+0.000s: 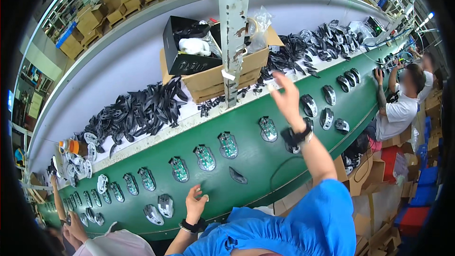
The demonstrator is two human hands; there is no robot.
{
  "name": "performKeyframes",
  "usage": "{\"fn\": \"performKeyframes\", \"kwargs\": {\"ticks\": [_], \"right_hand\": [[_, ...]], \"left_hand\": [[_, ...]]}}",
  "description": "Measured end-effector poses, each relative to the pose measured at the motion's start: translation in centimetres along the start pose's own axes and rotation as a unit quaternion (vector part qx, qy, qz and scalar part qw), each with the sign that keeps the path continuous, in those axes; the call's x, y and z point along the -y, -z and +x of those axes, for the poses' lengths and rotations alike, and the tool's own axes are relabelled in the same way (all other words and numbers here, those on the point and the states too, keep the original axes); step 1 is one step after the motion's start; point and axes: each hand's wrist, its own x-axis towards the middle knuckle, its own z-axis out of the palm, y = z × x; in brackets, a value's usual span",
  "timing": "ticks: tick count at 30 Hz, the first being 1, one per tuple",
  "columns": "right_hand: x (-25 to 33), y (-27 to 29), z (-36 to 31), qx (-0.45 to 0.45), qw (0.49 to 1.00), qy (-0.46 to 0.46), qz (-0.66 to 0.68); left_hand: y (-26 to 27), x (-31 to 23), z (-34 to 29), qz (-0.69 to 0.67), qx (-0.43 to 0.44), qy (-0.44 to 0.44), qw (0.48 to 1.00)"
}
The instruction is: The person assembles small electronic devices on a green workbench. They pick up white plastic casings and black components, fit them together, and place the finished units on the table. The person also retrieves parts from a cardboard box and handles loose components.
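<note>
My right hand (288, 98) is raised over the far side of the green conveyor belt (256, 156), its fingers apart with nothing in them. Below its wrist, a dark computer mouse part (290, 141) is partly covered by my arm. My left hand (195, 204) hovers near the belt's front edge, fingers loosely spread and holding nothing. Pale covers sit on some fingertips. Between the hands lies a loose black mouse shell piece (238, 175). Mouse bases with exposed green circuit boards, such as a mouse base (228, 145) and another mouse base (268, 129), lie in a row beyond it.
A painted metal post (233, 33) rises beyond the belt, before a cardboard box (201, 86) holding a black box. Heaps of black shell pieces (135, 111) line the white shelf. Grey-black mice (327, 118) lie rightward. Co-workers sit at right (400, 114) and left (111, 244).
</note>
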Motion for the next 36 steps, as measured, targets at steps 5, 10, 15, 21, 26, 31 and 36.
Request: {"fn": "performKeyframes", "kwargs": {"ticks": [5,10,15,21,26,31,36], "right_hand": [[2.0,-7.0,15.2,0.200,0.948,0.031,0.244],[-1.3,-15.1,19.1,0.114,0.961,0.230,0.103],[-0.4,-17.3,17.8,0.043,0.967,0.241,0.073],[0.4,-16.9,17.5,-0.026,0.971,0.206,0.120],[1.0,-16.1,18.6,0.079,0.832,-0.183,0.517],[1.4,-13.5,18.6,0.144,0.669,-0.304,0.663],[0.4,-13.4,18.1,0.111,0.678,-0.298,0.663]], "left_hand": [[-0.5,-2.6,0.9,-0.090,0.058,-0.043,0.993],[0.0,-1.7,1.0,-0.161,0.045,-0.025,0.986],[1.4,-0.1,0.5,-0.154,0.032,0.003,0.988],[1.6,-1.7,1.1,-0.156,0.048,0.000,0.987],[2.2,-3.1,1.6,-0.148,0.051,-0.021,0.988],[2.6,-3.7,1.5,-0.150,0.058,-0.034,0.986],[3.3,-3.7,1.0,-0.137,0.050,-0.033,0.989]]}}
